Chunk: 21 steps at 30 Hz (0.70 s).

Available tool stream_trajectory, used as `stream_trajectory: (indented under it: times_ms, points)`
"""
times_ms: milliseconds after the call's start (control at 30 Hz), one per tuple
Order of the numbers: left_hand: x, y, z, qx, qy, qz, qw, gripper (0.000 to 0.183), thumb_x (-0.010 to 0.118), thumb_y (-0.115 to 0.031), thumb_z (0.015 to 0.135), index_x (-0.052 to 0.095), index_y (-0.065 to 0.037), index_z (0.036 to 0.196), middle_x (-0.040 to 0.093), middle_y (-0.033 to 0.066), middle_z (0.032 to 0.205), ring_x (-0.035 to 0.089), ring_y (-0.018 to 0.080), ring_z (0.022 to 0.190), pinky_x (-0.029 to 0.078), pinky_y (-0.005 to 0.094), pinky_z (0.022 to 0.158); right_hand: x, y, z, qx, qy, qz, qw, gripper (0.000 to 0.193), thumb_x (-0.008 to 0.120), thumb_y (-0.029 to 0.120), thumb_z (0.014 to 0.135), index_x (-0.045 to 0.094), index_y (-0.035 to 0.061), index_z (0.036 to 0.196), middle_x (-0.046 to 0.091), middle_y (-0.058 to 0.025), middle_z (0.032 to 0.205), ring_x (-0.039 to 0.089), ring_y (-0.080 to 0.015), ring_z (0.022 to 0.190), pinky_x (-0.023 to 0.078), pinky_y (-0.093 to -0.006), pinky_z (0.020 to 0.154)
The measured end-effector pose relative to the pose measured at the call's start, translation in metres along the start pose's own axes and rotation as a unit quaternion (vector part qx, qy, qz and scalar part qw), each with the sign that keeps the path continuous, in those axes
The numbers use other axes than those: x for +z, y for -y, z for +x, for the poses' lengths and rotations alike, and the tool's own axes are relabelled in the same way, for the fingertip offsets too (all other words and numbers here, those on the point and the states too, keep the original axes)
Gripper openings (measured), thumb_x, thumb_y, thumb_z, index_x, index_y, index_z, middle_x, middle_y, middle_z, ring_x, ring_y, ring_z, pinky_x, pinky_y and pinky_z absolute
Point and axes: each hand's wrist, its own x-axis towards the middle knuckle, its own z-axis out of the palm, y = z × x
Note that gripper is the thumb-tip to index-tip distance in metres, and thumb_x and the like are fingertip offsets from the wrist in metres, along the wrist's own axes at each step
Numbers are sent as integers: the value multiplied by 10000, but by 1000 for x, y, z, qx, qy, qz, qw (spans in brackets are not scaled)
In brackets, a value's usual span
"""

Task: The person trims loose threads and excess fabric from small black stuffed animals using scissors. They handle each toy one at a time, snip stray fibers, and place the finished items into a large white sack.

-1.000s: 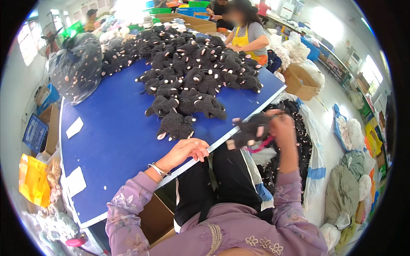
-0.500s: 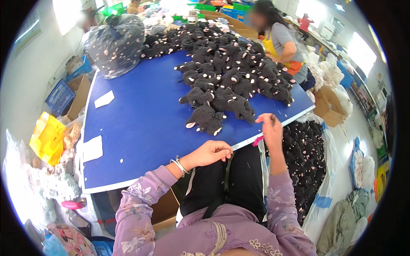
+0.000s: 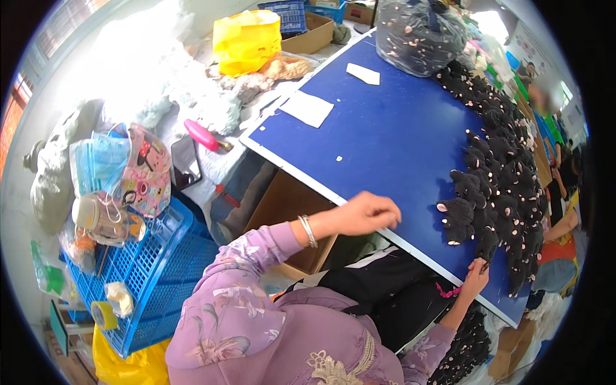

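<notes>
My left hand (image 3: 367, 213), with silver bangles on its wrist, hovers by the near white edge of the blue table (image 3: 385, 128). Its fingers are curled in, and nothing shows in them. Farther right, my right hand (image 3: 476, 278) is at the table edge with its fingers pinched together; a small dark bit shows at the fingertips, too small to name. Just beyond it lie black plush toys (image 3: 457, 220) with pink ears, in a large heap. A pink band (image 3: 447, 290) circles my right wrist.
White paper sheets (image 3: 308, 109) and a stuffed clear bag (image 3: 420, 38) are on the table. To the left stand a blue basket (image 3: 151, 276), a phone (image 3: 186, 163), a pink-handled tool (image 3: 201, 135) and a yellow bag (image 3: 247, 42). An open carton (image 3: 282, 212) sits below the table edge.
The view has swung left, bringing the blue basket and phone into sight. My right hand has come to the near toys, its fingers now closed together. My left hand has lifted off the table edge.
</notes>
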Motion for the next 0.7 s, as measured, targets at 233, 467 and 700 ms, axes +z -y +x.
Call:
stream_trajectory:
  times_ms: [233,467,700]
  points:
    - [-81,-2,-74,29,-338,260,904,131,545,-70,910,649,2,940,682,60,810,642,119,741,509,265,685,-1,0,7,-4,1,-15,1000,203,533,193,949,563,74,787,443,57,611,320,-9,477,219,-200,427]
    - [-213,-23,-206,-130,-557,621,536,484,700,-165,750,527,32,1157,574,207,1139,523,361,1074,419,441,926,5,-1,2,3,-4,1,1000,208,553,197,933,549,74,766,436,53,600,319,-13,480,212,-206,435]
    - [-305,45,-183,-9,-408,443,798,728,672,-359,748,419,-34,1348,503,222,1286,479,357,1190,340,464,1041,3,25,-8,68,-9,-84,994,229,560,223,936,650,29,853,640,-33,775,583,-117,720,471,-274,655]
